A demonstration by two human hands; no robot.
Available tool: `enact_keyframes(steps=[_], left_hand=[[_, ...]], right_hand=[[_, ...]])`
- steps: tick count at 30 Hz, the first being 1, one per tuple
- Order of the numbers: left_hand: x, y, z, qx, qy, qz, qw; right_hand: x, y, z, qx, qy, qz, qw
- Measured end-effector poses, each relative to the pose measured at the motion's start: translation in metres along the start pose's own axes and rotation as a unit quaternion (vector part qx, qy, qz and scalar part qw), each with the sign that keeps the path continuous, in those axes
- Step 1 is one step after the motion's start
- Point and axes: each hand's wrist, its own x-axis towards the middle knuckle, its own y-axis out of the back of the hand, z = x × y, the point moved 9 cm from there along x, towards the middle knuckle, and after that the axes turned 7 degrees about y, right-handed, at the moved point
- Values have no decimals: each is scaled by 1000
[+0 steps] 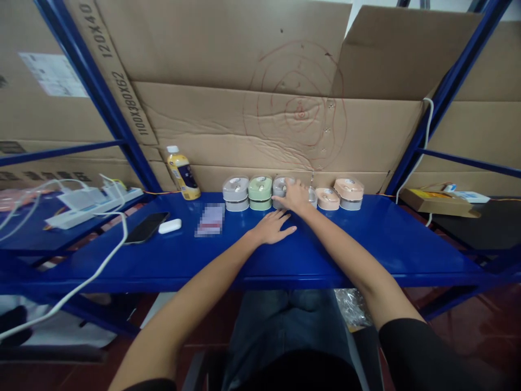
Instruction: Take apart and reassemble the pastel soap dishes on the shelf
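My right hand (297,194) reaches over the row of small rounded boxes with clear lids, its thumb and fingers around the grey box (280,187) in the middle. Part of that box is hidden by the hand. Palm down on the blue table, my left hand (273,227) has its fingers spread, just in front of the grey box, and holds nothing. To the left are stacked green boxes (260,188) and stacked pale grey-pink boxes (236,189). Right of my right hand are another grey box (312,196), partly covered, a single peach box (328,199) and a stacked peach box (349,188).
On the blue table (228,260) lie a phone (147,228), a white earbud case (170,226) and a blurred packet (210,219). A yellow bottle (183,172) stands at the back left. A white cable (101,266) crosses the left side. Cardboard (203,119) walls the back.
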Motion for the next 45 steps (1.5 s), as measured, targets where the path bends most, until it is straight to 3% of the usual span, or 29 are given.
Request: enact_keyframes(steps=[4, 7, 12, 14, 16, 19, 22, 24, 28, 32, 34, 39, 42, 45], left_hand=[[0, 1, 2, 4, -6, 3, 1000], [0, 0, 0, 6, 5, 1, 1000], [-1, 2, -6, -22, 35, 9, 999], [-3, 10, -8, -70, 44, 33, 996], [-6, 22, -15, -162, 57, 66, 983], [-8, 35, -32, -340, 70, 86, 934], [-8, 37, -46, -443, 87, 60, 890], [-8, 33, -46, -453, 92, 29, 886], [-11, 23, -32, -397, 76, -17, 915], [-15, 26, -23, -359, 63, 10, 931], [-16, 31, -17, -315, 49, 40, 947], [-15, 30, -9, -202, 39, 76, 976], [-14, 23, -8, -208, 33, 64, 976], [-16, 24, -8, -200, 26, 63, 977]], right_hand=[[-1, -8, 1, -7, 0, -16, 1000], [-5, -2, 6, -12, 16, -5, 1000], [-9, 34, 19, 78, 34, 94, 992], [-14, 55, 30, 160, 41, 140, 976], [-23, 72, 42, 250, 53, 144, 956], [-45, 80, 56, 347, 75, 49, 934], [-73, 70, 59, 398, 93, -77, 910], [-89, 57, 52, 432, 111, -161, 881], [-105, 34, 37, 454, 135, -268, 839], [-109, 25, 35, 417, 143, -295, 848], [-110, 25, 34, 379, 152, -284, 868], [-108, 34, 20, 234, 194, -168, 938], [-105, 42, 15, 217, 208, -133, 944], [-95, 60, 38, 257, 169, -73, 949]])
